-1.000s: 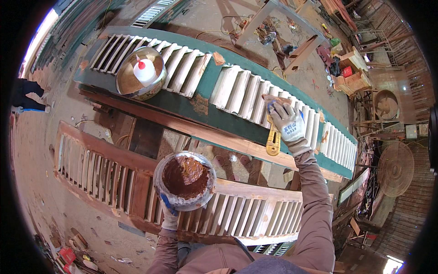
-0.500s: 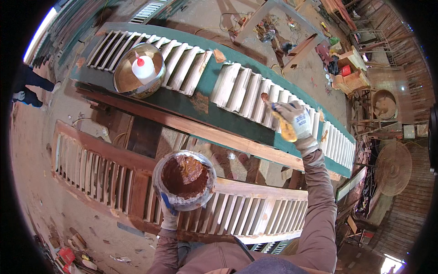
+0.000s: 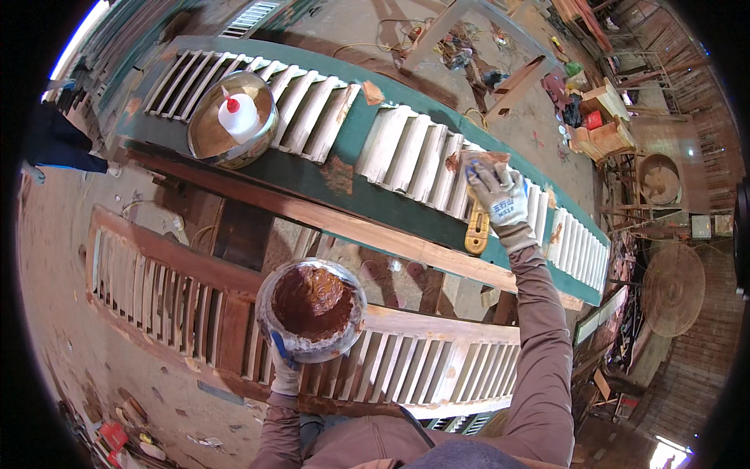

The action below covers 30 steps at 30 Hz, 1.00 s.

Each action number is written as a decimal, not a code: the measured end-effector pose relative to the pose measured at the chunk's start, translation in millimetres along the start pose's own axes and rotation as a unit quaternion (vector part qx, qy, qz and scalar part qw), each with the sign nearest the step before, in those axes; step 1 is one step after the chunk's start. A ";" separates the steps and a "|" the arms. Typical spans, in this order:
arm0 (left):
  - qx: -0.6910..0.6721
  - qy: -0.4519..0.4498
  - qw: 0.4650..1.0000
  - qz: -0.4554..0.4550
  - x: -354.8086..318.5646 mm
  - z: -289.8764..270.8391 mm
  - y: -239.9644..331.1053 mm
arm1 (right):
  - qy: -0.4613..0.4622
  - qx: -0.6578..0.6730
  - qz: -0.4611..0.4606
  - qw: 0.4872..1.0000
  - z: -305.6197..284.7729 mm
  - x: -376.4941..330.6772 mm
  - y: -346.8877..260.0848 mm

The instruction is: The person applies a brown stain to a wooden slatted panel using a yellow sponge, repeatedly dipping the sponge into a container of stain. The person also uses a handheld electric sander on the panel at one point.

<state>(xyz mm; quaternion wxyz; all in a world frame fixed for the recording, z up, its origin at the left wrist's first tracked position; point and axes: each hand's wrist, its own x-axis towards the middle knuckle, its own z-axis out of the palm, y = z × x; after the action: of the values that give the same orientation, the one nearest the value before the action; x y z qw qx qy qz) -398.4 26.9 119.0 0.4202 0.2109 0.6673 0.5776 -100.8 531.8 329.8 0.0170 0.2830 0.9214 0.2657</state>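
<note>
My gloved right hand (image 3: 501,194) is closed on a putty knife (image 3: 477,228) with a yellow handle. Its broad, brown-smeared blade lies against the pale slats of a green louvred shutter (image 3: 312,191). Brown filler shows on the slat beside the blade. Low in front of me, my gloved left hand (image 3: 284,366) grips a round metal pot (image 3: 355,332) by its side. Thick reddish-brown paste (image 3: 301,309) lines the pot's inside. The fingers under the pot are hidden; a blue-tipped thumb shows at its wall.
On the shutter's left part stands a tin (image 3: 269,129) holding a white bottle (image 3: 239,121) with a red cap. A brown louvred shutter (image 3: 238,332) lies nearer me, below the pot. Another person's dark-clothed legs (image 3: 66,141) show at far left. Wooden crates (image 3: 601,129) stand at back right.
My right hand has turned the putty knife, so its blade now points away and its handle toward me. The pot has shifted slightly left. The person at far left has come further into view.
</note>
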 end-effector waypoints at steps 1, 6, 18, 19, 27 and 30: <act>0.008 0.002 1.000 -0.019 -0.4 0.9 5.6 | 0.002 0.021 0.017 1.000 -0.6 1.7 1.5; -0.099 -0.004 0.994 -0.046 6.2 15.0 41.0 | 0.007 0.083 -0.006 0.997 -22.6 12.9 1.4; 0.153 0.012 0.982 0.110 -7.2 -11.5 -19.2 | -0.083 0.122 -0.055 0.987 -62.0 48.1 -24.2; 0.216 0.027 0.958 0.188 -10.2 -13.4 -23.7 | -0.091 0.173 -0.044 0.980 -72.7 47.9 -22.8; -0.235 -0.020 0.969 -0.075 6.5 5.3 14.9 | 0.030 0.207 0.055 0.976 -33.7 14.3 9.7; -0.105 -0.023 0.993 -0.041 4.1 4.1 11.1 | 0.034 0.160 0.058 0.985 -18.4 8.1 0.5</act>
<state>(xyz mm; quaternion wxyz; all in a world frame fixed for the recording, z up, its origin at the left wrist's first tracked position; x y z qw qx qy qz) -399.6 35.2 128.3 0.4783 0.1514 0.6013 0.6219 -110.7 527.6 346.8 -0.0755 0.3255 0.9343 0.1245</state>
